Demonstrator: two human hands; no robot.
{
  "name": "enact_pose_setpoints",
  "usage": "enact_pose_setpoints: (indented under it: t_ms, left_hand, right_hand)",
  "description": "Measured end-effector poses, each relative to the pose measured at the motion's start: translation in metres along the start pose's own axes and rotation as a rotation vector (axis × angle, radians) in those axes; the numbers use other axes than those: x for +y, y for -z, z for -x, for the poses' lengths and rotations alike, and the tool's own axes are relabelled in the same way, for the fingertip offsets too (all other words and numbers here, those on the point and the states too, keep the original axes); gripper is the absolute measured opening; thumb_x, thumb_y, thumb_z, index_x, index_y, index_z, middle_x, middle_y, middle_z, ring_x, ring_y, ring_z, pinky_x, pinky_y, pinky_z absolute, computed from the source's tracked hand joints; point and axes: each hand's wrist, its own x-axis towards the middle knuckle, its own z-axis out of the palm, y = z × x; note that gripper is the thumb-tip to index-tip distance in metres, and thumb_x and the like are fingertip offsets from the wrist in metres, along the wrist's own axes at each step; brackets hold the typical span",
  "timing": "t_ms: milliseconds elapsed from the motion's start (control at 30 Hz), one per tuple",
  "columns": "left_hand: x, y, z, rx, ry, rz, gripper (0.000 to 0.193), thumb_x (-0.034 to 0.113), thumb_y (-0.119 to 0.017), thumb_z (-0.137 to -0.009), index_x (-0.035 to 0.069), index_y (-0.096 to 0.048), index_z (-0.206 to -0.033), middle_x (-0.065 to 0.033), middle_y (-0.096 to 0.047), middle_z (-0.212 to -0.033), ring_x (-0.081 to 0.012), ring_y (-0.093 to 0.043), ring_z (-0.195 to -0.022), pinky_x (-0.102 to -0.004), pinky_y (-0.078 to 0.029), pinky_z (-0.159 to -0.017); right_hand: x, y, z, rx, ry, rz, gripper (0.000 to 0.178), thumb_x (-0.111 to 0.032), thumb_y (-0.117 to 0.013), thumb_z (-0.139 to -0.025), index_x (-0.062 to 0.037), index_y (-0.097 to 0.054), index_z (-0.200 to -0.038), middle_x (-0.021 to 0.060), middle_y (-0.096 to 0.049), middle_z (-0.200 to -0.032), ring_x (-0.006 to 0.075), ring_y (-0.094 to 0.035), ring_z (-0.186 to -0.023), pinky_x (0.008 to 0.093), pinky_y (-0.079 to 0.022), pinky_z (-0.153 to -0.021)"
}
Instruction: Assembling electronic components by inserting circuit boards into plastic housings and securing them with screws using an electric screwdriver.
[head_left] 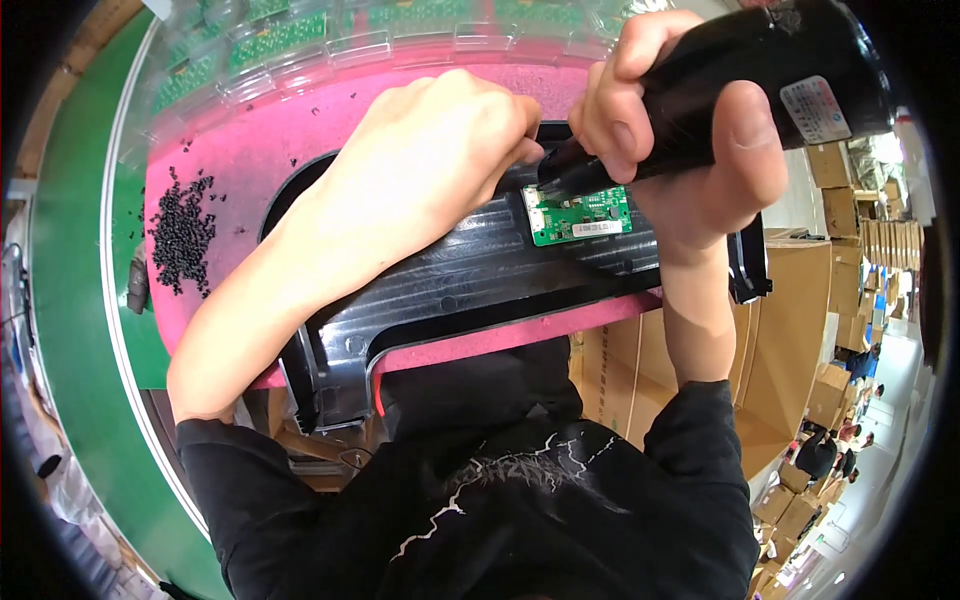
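One thin green circuit board (590,222) lies inside a long, shiny black plastic shell (450,272), a little right of the shell's middle, and the shell rests on a flat pink mat (262,108). Our right hand (690,135) wraps its fingers around a fat, smooth black tool (750,65) that gets narrow toward the board. Our left hand (462,135) has its fingers bent in near the tool's narrow end; we cannot tell if they pinch anything. We think the board is light, stiff and easy to hurt, so we would hold it by its bare edges. The shell is probably light too, a bit bendy and slippery, and best held by its rim. The tool's tip is hard to see, so we cannot tell if it touches the board. Our hands and the tool also hide the shell's far side.
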Motion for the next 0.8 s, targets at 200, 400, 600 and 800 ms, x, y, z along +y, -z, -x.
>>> enact_pose_setpoints:
  t_ms: [200, 400, 600, 800]
  left_hand:
    - [-0.001, 0.005, 0.003, -0.097, -0.051, -0.077, 0.013, 0.006, -0.071, -0.076, 0.0, -0.064, -0.084, -0.0153, -0.065, -0.076, -0.0349, -0.064, -0.078, -0.0435, -0.049, -0.067]
    - [0.008, 0.005, -0.005, -0.158, 0.049, 0.297, 0.021, 0.007, -0.077, -0.07, -0.001, -0.063, -0.083, -0.0124, -0.063, -0.072, -0.0252, -0.063, -0.07, -0.0343, -0.049, -0.067]
    - [0.011, 0.006, -0.005, -0.216, 0.115, 0.478, 0.021, 0.007, -0.078, -0.071, -0.002, -0.064, -0.084, -0.007, -0.065, -0.073, -0.016, -0.062, -0.069, -0.0293, -0.049, -0.067]
    - [0.006, 0.006, -0.004, -0.235, 0.084, 0.496, 0.02, 0.012, -0.08, -0.07, 0.0, -0.068, -0.081, -0.0074, -0.066, -0.074, -0.0178, -0.064, -0.07, -0.0311, -0.049, -0.068]
  right_hand:
    - [-0.016, 0.016, 0.014, -0.01, 0.141, -0.301, 0.057, -0.056, -0.054, -0.084, -0.0029, -0.054, -0.104, -0.0017, -0.051, -0.07, 0.0098, -0.044, -0.054, 0.0277, -0.035, -0.06]
    - [-0.055, 0.018, 0.029, 0.027, 0.239, -0.403, 0.053, -0.05, -0.068, -0.072, -0.0069, -0.053, -0.098, -0.003, -0.053, -0.071, 0.0084, -0.05, -0.057, 0.0255, -0.037, -0.064]
    - [-0.057, 0.011, 0.033, 0.004, 0.332, -0.336, 0.052, -0.048, -0.072, -0.071, -0.0072, -0.054, -0.097, -0.0039, -0.055, -0.068, 0.008, -0.052, -0.054, 0.0239, -0.04, -0.06]
    - [-0.056, 0.019, 0.038, -0.03, 0.367, -0.286, 0.052, -0.048, -0.074, -0.071, -0.0077, -0.055, -0.097, -0.0043, -0.057, -0.067, 0.007, -0.053, -0.053, 0.0225, -0.042, -0.059]
